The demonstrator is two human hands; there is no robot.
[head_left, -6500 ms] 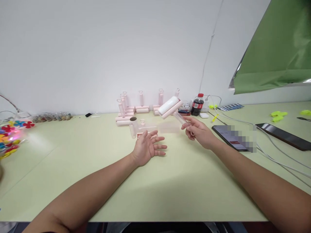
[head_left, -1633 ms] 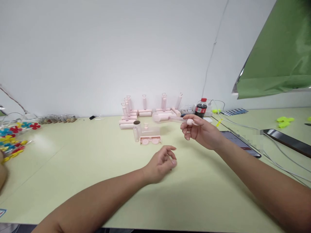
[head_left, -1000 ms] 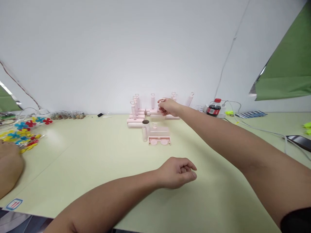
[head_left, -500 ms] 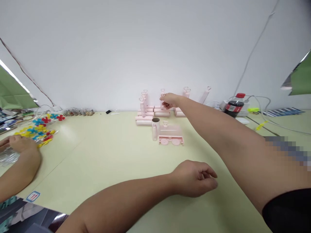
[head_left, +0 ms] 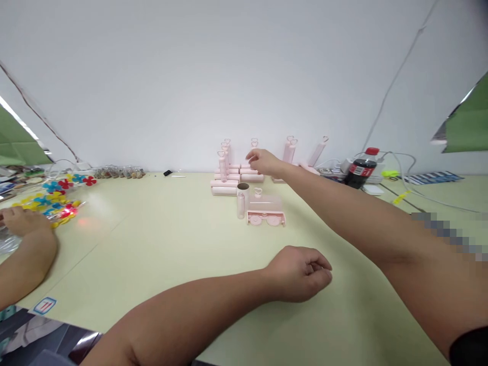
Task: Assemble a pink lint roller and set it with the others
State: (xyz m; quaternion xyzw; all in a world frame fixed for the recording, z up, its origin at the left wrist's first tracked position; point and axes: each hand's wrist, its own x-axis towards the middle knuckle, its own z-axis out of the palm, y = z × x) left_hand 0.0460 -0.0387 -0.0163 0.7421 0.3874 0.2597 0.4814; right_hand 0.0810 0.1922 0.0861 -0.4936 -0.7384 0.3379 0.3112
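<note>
A pixelated patch (head_left: 450, 231) blurs whatever lies by the right forearm. The right hand (head_left: 263, 161) covers part of the pink rollers (head_left: 224, 178); whether its fingers touch one is unclear. Another person's arm (head_left: 23, 254) is cut off at the left edge.

— Colours of the rollers (head_left: 224, 178)?
— Pale pink, all. Surface (head_left: 171, 244) pale yellow-green, unpatterned.
— Elsewhere?
— Bottle (head_left: 361, 170): dark, red cap. Pinwheels (head_left: 57, 198): red, blue, yellow. Sheet (head_left: 467, 124): green.

The right hand (head_left: 263, 161) has set its lint roller (head_left: 253, 161) among the others.
</note>
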